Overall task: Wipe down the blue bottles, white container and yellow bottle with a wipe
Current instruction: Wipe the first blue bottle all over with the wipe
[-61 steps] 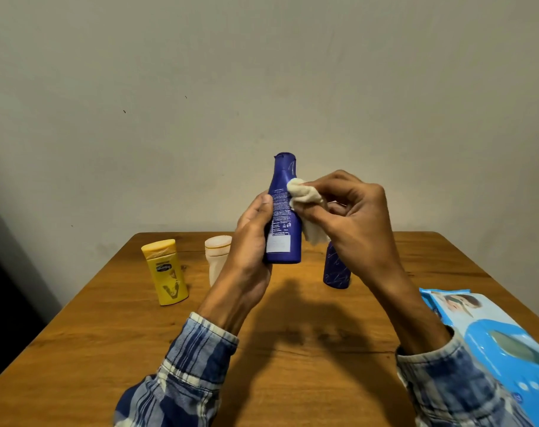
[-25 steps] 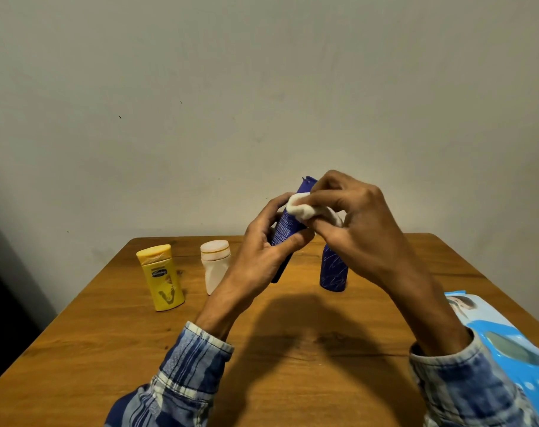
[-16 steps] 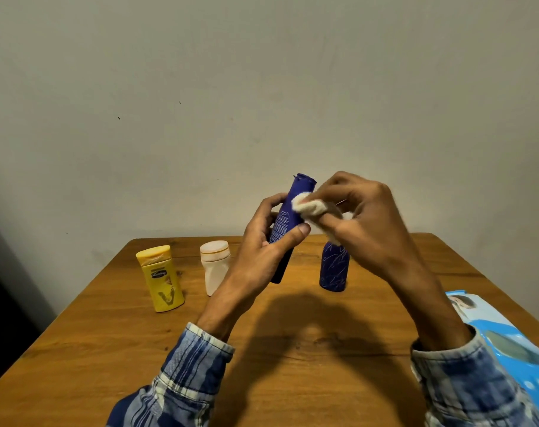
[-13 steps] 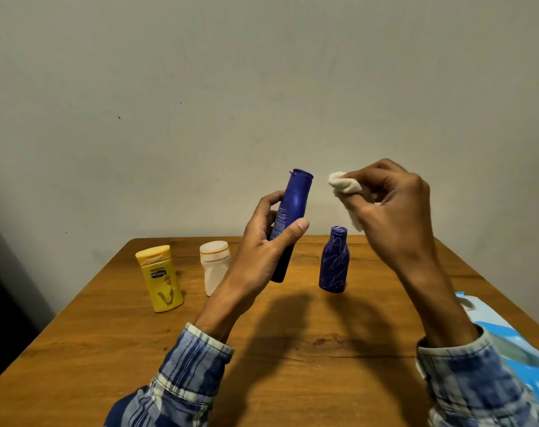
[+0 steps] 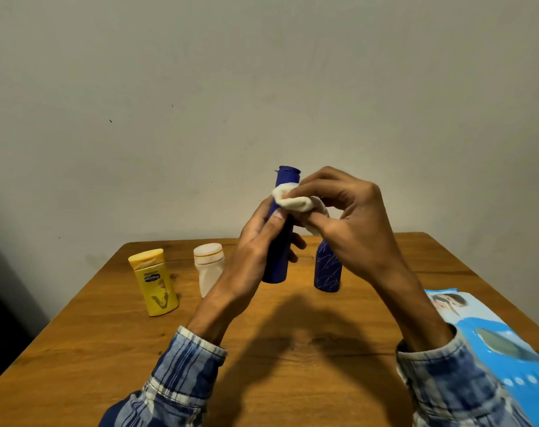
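Well to the left of the tall blue bottle [image 5: 276, 263], the yellow bottle [image 5: 155, 283] is standing upright on the table [image 5: 292, 371]. The white container [image 5: 209, 268] is standing between the two, nearer the tall blue bottle, and neither is being touched. The tall blue bottle itself is being held roughly upright by the left hand [image 5: 255, 251], whose fingers and thumb are curling round its middle. It seems to be raised clear of the table, though that cannot be settled. Just under the cap of the tall blue bottle, a bunched white wipe [image 5: 292, 200] is being pressed against its neck, pinched between the fingers and thumb of the right hand [image 5: 351, 229]. Lower and just to the right of the tall blue bottle, the small blue bottle [image 5: 327, 272] is standing on the table. Far to the right of the tall blue bottle, a light blue pack of wipes [image 5: 489, 340] is lying flat. The task is judged to be partway along: the tall blue bottle is being wiped near its top, while the other three things are waiting untouched. Whether any of them has been cleaned already cannot be told from their look. The label of the tall blue bottle is being covered by the left hand, and the top of the small blue bottle by the right. The pack is being cut off by the frame's edge, and the print on the yellow bottle is too small to read.
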Available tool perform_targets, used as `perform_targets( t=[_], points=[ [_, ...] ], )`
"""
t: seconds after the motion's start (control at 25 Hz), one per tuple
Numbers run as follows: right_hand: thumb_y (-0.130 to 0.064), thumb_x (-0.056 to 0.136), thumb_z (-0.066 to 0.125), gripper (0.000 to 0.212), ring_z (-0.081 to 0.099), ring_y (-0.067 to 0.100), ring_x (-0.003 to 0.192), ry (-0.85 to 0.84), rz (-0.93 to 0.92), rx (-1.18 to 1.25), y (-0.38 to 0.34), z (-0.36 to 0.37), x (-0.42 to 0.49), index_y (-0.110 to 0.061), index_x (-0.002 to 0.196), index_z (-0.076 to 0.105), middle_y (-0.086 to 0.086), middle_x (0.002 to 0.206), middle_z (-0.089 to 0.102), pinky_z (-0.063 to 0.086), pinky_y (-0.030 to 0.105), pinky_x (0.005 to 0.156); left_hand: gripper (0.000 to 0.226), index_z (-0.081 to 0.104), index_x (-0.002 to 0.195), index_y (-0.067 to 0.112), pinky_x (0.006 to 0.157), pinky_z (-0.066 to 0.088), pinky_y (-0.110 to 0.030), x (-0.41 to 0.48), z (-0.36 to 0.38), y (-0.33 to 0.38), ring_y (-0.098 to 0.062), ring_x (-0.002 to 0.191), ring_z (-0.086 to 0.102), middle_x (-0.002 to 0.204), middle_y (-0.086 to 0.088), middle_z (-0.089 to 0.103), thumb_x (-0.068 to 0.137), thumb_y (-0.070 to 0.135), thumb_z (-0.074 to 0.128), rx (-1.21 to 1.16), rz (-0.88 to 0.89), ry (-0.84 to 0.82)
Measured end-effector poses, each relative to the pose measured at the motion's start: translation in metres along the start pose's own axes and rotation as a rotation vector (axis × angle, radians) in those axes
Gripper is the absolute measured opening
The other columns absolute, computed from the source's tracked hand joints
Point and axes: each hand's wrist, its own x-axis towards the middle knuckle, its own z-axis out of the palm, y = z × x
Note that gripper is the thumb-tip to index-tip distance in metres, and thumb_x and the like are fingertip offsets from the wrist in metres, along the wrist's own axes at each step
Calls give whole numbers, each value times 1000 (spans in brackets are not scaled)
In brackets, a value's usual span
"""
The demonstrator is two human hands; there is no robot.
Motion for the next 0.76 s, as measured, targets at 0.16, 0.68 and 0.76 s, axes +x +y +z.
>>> perform_targets(
  t=[0.16,0.68,0.76],
  points=[
    [-11,91,71,12,67,10,94,74,56,-8,4,0,0,-15,101,75,-4,100,69,58,28,76,54,49,134,5,69,56,-38,0,0,3,-28,73,64,108,-21,69,102,46,34,-138,-26,19],
    [-1,91,70,19,69,17,101,57,54,176,-1,8,-1,-13,105,74,0,104,71,60,31,82,37,55,120,9,61,61,-39,-3,-1,11,-32,64,69,85,-20,70,96,38,54,-148,-65,21],
    [-2,89,71,21,71,12,96,46,224,159,4,1,-1,-18,101,75,-4,101,74,62,36,80,33,58,121,11,77,62,-40,-3,-3,7,-32,80,73,94,-16,74,95,31,59,-75,-48,36]
  ],
)
